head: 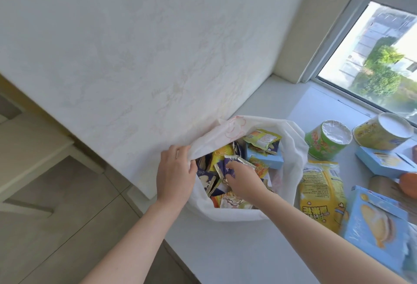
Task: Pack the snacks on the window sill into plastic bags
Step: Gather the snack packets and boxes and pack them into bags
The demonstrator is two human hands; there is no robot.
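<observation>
Where the head view looks down at mid-frame, a white plastic bag point(292, 148) sits on the pale window sill point(237, 250), against the wall point(135, 46), its mouth gaping up toward the camera. The bag is thin and crumpled, with a faint pink drawing on its far flap. It is crammed with small snack packets point(262, 139) in purple, yellow, orange and green, too jumbled to count, plus one light blue box point(267, 160).

The left hand point(176, 171) grips the bag's left rim, fingers curled over the film. The right hand point(242, 182) reaches inside the mouth, fingertips pinching a purple-and-gold packet point(223, 163).

Right of the bag on the sill stand two round tubs, a green tub point(325, 146) and a yellow tub point(379, 136), foil lids up. One yellow pouch point(320, 191) lies flat, its long axis running up and down the frame. Two more blue boxes lie there, a mid-right box point(383, 162) and a lower-right box point(379, 231).
</observation>
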